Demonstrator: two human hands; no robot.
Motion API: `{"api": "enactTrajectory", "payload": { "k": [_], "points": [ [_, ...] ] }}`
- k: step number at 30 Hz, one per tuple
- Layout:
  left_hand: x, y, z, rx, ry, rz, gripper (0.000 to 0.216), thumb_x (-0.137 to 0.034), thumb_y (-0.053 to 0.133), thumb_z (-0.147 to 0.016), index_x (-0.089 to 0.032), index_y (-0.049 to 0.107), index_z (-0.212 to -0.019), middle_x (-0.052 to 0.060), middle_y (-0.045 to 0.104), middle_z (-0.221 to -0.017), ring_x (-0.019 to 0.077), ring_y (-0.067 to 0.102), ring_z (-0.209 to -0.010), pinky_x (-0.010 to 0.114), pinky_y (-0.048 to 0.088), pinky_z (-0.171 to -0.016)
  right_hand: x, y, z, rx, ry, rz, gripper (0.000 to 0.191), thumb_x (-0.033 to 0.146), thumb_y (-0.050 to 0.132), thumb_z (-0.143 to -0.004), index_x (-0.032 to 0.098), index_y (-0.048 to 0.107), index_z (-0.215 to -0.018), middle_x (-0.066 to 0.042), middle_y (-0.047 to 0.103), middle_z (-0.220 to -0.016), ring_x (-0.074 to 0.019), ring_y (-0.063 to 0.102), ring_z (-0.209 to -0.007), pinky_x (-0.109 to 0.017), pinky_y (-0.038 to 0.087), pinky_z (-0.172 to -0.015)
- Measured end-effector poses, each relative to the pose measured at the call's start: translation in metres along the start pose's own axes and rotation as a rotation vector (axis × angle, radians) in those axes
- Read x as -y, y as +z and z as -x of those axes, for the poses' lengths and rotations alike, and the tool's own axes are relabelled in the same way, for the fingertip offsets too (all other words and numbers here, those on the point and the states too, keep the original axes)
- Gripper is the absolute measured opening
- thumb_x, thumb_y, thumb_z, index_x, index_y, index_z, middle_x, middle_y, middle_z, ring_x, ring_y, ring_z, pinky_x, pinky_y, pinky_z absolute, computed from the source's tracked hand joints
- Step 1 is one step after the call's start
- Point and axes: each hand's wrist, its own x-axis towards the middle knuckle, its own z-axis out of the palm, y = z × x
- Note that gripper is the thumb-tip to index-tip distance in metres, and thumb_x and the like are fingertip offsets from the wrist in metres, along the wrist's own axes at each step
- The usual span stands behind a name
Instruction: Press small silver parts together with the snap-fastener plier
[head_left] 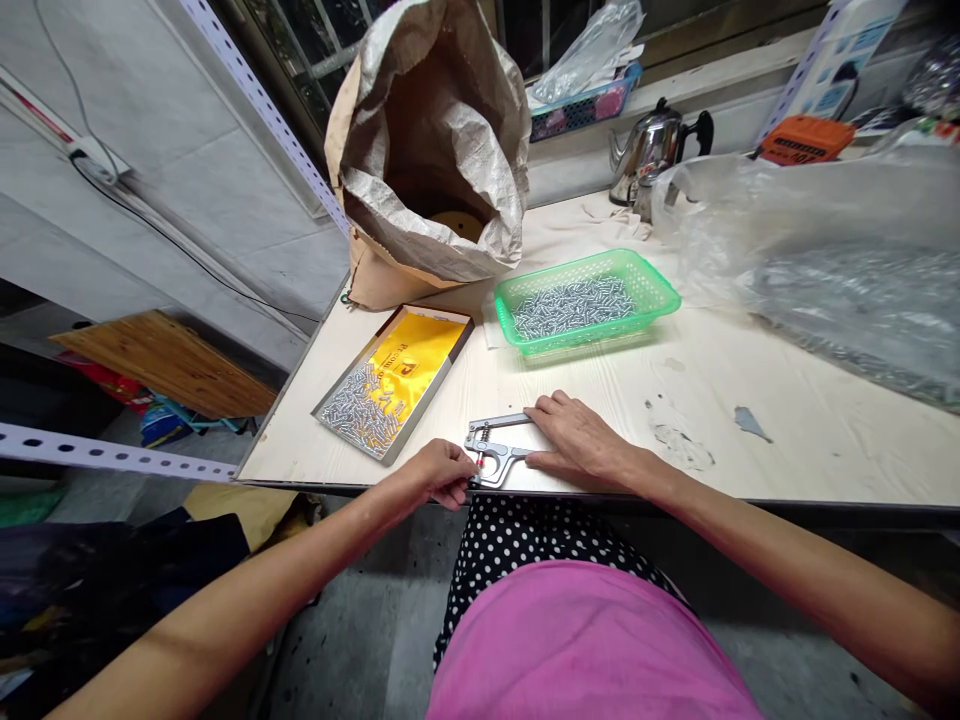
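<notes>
Grey metal hand-press pliers (511,453) with a spring lie at the front edge of the table. My right hand (574,435) is wrapped round their handles from the right, thumb below and fingers above. At the jaw end, my left hand (441,470) has its fingertips pinched together; whatever they hold is hidden or too small to name. A small red spot shows at the jaws beside those fingertips. Just behind my left hand is a shallow box (429,415) with a yellow bottom, holding many small silvery metal pieces (360,410).
A green plastic basket (660,303) of similar metal pieces stands behind the pliers. A large open paper sack (352,170) rises at the back left. At the back right are a metal kettle (651,155), an orange box (806,138) and a filled clear plastic bag (847,270).
</notes>
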Motion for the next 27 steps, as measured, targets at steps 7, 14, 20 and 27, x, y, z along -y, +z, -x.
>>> {"api": "enactTrajectory", "payload": {
  "k": [7,14,20,27],
  "points": [
    [-0.011,0.020,-0.001,-0.444,0.755,-0.701,0.053,-0.035,0.073,-0.075,-0.018,0.057,-0.123,0.012,0.055,-0.132,0.0292,0.048,-0.123,0.041,0.043,-0.099,0.012,0.000,0.002,-0.025,0.035,-0.033,0.037,0.032,0.070,-0.078,0.011,0.060,-0.107,-0.013,0.059,-0.105,-0.0274,0.049,-0.099,-0.039,0.042,-0.084],
    [-0.030,0.020,-0.031,-0.325,0.914,-0.872,0.069,-0.043,0.072,-0.075,-0.012,0.048,-0.132,0.014,0.059,-0.123,0.0299,0.051,-0.110,0.041,0.045,-0.096,0.014,-0.006,0.004,0.053,0.095,-0.011,0.056,0.030,0.072,-0.070,0.008,0.057,-0.119,-0.017,0.059,-0.113,-0.0304,0.052,-0.102,-0.043,0.045,-0.086],
    [-0.032,0.025,-0.025,-0.388,0.809,-0.830,0.038,-0.040,0.067,-0.079,-0.018,0.061,-0.109,0.009,0.061,-0.110,0.0275,0.053,-0.104,0.038,0.047,-0.083,0.016,-0.002,0.000,0.013,0.100,0.134,0.024,0.025,0.068,-0.080,0.015,0.064,-0.101,-0.012,0.064,-0.101,-0.0280,0.058,-0.096,-0.039,0.046,-0.081],
    [-0.027,0.029,-0.029,-0.443,0.728,-0.699,0.019,-0.035,0.066,-0.080,-0.021,0.066,-0.094,0.006,0.065,-0.100,0.0269,0.055,-0.101,0.038,0.048,-0.078,0.024,0.003,-0.007,0.020,0.091,0.159,0.006,0.017,0.059,-0.087,0.018,0.062,-0.081,-0.006,0.065,-0.085,-0.0213,0.060,-0.081,-0.032,0.044,-0.071]
  ]
}}
